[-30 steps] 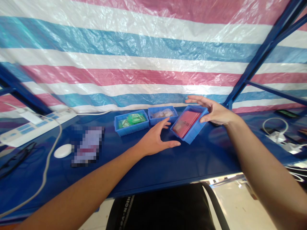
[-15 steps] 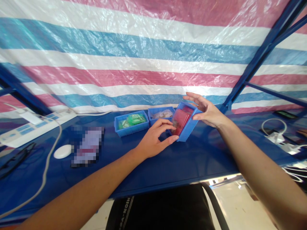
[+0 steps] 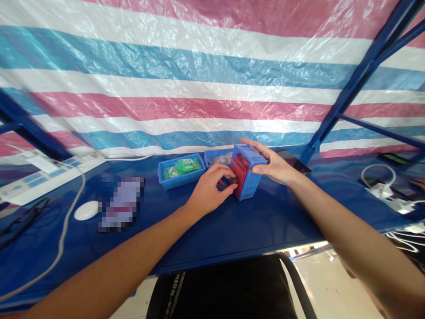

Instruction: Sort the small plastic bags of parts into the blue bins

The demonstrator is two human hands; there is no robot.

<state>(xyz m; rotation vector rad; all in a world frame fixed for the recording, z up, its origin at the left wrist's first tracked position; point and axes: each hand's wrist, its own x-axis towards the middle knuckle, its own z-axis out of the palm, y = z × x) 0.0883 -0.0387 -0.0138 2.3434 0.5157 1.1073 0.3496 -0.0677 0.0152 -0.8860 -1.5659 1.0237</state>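
Note:
My right hand (image 3: 270,165) grips a small blue bin (image 3: 249,175) and tips it steeply onto its side, its open face turned left. Red packets (image 3: 239,170) stand inside it. My left hand (image 3: 210,189) is at the bin's open face, fingers curled onto the red packets at their lower edge. Two more blue bins sit just behind: one with green packets (image 3: 181,168), one with clear packets (image 3: 219,157), partly hidden by the tipped bin.
All rests on a blue table (image 3: 199,230). A white mouse (image 3: 86,210), a blurred card (image 3: 121,201), a white power strip (image 3: 43,175) with a cable and black glasses (image 3: 20,221) lie at left. Cables and white chargers (image 3: 381,188) lie at right. A striped tarp hangs behind.
My right hand has tilted the bin with red packets from nearly flat to almost on its side and moved it left. My left hand has gone from open to closing on the packets.

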